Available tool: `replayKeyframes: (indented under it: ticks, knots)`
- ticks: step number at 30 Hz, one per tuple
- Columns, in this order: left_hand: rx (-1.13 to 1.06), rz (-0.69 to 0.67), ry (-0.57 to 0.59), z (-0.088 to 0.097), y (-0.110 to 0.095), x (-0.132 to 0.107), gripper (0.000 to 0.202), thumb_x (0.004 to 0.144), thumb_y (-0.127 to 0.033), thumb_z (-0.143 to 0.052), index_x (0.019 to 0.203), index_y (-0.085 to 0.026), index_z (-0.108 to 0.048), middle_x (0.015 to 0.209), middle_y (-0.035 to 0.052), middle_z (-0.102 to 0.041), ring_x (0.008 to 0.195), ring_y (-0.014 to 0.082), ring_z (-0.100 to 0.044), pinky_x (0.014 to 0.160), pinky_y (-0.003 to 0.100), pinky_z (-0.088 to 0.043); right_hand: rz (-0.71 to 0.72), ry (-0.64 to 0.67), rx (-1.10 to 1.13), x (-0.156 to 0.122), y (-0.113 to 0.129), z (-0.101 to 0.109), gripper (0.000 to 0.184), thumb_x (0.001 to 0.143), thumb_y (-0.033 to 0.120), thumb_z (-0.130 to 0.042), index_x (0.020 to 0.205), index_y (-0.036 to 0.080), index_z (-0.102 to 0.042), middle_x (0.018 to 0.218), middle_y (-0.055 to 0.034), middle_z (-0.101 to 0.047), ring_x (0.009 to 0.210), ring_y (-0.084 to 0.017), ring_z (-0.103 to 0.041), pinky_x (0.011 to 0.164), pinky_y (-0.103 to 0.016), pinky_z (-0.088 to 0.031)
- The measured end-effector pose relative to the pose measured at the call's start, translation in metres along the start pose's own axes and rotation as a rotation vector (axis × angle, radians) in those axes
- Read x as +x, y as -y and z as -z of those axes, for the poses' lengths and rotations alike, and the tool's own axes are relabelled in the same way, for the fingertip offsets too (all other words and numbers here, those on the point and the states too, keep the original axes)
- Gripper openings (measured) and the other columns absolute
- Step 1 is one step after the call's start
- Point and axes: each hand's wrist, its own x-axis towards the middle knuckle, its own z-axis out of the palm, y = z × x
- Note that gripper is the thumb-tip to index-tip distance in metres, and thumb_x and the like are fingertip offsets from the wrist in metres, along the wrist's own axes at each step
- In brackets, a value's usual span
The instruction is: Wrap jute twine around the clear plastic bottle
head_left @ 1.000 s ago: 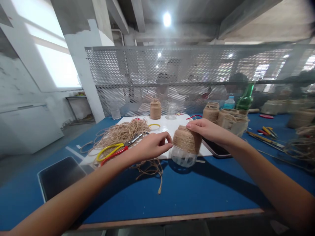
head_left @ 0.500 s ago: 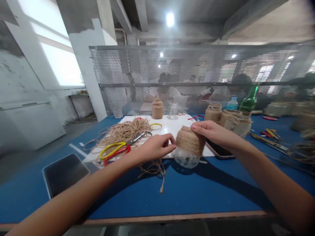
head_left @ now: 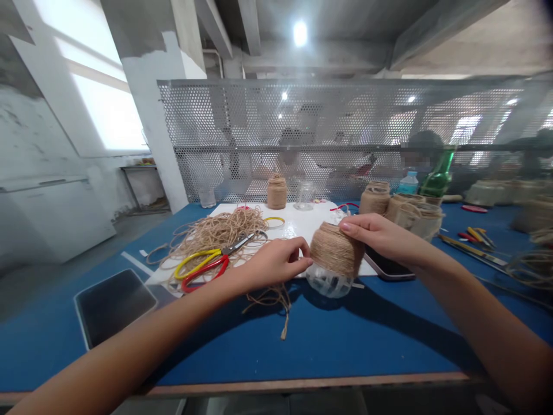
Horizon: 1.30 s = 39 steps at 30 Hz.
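Note:
A glass jar [head_left: 332, 259], most of it wound in brown twine with bare glass at its lower end, rests tilted on the blue table [head_left: 345, 340]. My right hand [head_left: 380, 236] wraps over its top and far side. My left hand [head_left: 276, 262] has its fingers pinched together against the jar's left side, on the twine. A loose twine strand [head_left: 276, 302] trails from under that hand toward the table's near edge.
A heap of twine [head_left: 216, 233] and yellow-and-red scissors [head_left: 207, 262] lie on a white board [head_left: 302, 222]. Wrapped jars [head_left: 276, 192], a bare glass jar [head_left: 305, 196], a green bottle [head_left: 436, 176], a phone [head_left: 389, 268] and a dark tablet [head_left: 114, 302] surround the work spot. People sit behind the perforated screen [head_left: 345, 132].
The jar has shifted slightly to the right under both hands; my left fingers have closed in tighter against its side.

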Motion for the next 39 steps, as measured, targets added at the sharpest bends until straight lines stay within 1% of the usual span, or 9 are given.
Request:
replayKeyframes:
  ticks: [13,20,22,24,26,29,31,34,39]
  knots:
    - [-0.011,-0.004,-0.003,-0.002,-0.004,-0.003,0.014,0.083,-0.032,-0.049,0.083,-0.018,-0.053,0.062,-0.0046,-0.050,0.057,0.0095,-0.045,0.053,0.020,-0.030,0.006,-0.004,-0.127,-0.013,0.009,-0.003,0.038,0.089,0.044,-0.032,0.062,0.018,-0.040,0.062,0.0020,-0.037,0.059,-0.011,-0.037,0.056,-0.025,-0.031]
    - [-0.029,-0.008,-0.001,-0.005,-0.005,-0.005,0.013,0.083,-0.031,-0.048,0.082,-0.018,-0.051,0.062,-0.0047,-0.048,0.058,0.0095,-0.044,0.053,0.019,-0.030,-0.011,-0.096,-0.198,-0.026,0.015,-0.013,0.037,0.090,0.041,-0.030,0.064,0.018,-0.042,0.062,0.0011,-0.040,0.059,-0.013,-0.039,0.054,-0.025,-0.033]
    - [-0.032,-0.016,0.005,-0.007,-0.004,-0.006,0.013,0.083,-0.032,-0.048,0.082,-0.019,-0.051,0.063,-0.0047,-0.049,0.058,0.0095,-0.044,0.053,0.019,-0.030,0.025,-0.147,-0.280,-0.032,0.018,-0.019,0.035,0.091,0.038,-0.030,0.065,0.019,-0.042,0.064,0.0001,-0.044,0.062,-0.014,-0.043,0.060,-0.027,-0.036]
    - [-0.019,-0.030,0.014,-0.008,-0.004,-0.008,0.013,0.082,-0.032,-0.049,0.083,-0.019,-0.050,0.063,-0.0048,-0.049,0.057,0.0094,-0.044,0.053,0.019,-0.030,0.096,-0.192,-0.356,-0.039,0.020,-0.024,0.031,0.091,0.033,-0.032,0.066,0.019,-0.043,0.064,0.0000,-0.047,0.065,-0.014,-0.045,0.076,-0.033,-0.036]
    - [-0.006,-0.050,0.022,-0.008,-0.006,-0.010,0.014,0.081,-0.033,-0.050,0.083,-0.019,-0.051,0.062,-0.0052,-0.049,0.056,0.0091,-0.044,0.053,0.019,-0.030,0.164,-0.228,-0.393,-0.046,0.021,-0.027,0.026,0.090,0.028,-0.035,0.069,0.019,-0.045,0.065,0.0007,-0.049,0.065,-0.014,-0.046,0.091,-0.038,-0.030]
    - [-0.050,-0.087,0.051,-0.006,-0.013,-0.011,0.020,0.082,-0.039,-0.051,0.086,-0.020,-0.052,0.059,-0.0058,-0.049,0.055,0.0082,-0.044,0.051,0.018,-0.029,0.203,-0.300,-0.406,-0.054,0.024,-0.022,0.021,0.090,0.028,-0.036,0.074,0.021,-0.049,0.069,-0.0007,-0.055,0.068,-0.015,-0.049,0.098,-0.042,-0.023]
    - [-0.080,-0.099,0.059,-0.005,-0.019,-0.012,0.023,0.081,-0.042,-0.052,0.084,-0.019,-0.052,0.059,-0.0059,-0.048,0.054,0.0077,-0.044,0.050,0.018,-0.028,0.192,-0.318,-0.407,-0.056,0.027,-0.016,0.023,0.089,0.031,-0.036,0.075,0.022,-0.051,0.074,-0.0031,-0.058,0.072,-0.018,-0.051,0.093,-0.042,-0.027]
    - [-0.082,-0.084,0.038,-0.002,-0.024,-0.012,0.023,0.080,-0.041,-0.053,0.081,-0.018,-0.052,0.059,-0.0054,-0.048,0.054,0.0077,-0.043,0.050,0.018,-0.028,0.129,-0.270,-0.360,-0.052,0.031,-0.008,0.028,0.089,0.038,-0.036,0.073,0.022,-0.053,0.076,-0.0057,-0.060,0.073,-0.021,-0.051,0.078,-0.039,-0.036]
    - [-0.107,-0.057,-0.001,0.010,-0.017,-0.009,0.023,0.081,-0.040,-0.052,0.077,-0.017,-0.051,0.060,-0.0052,-0.045,0.055,0.0078,-0.041,0.050,0.019,-0.028,0.052,-0.230,-0.220,-0.032,0.032,-0.003,0.036,0.088,0.044,-0.034,0.067,0.020,-0.050,0.067,-0.0035,-0.053,0.065,-0.018,-0.048,0.060,-0.030,-0.037]
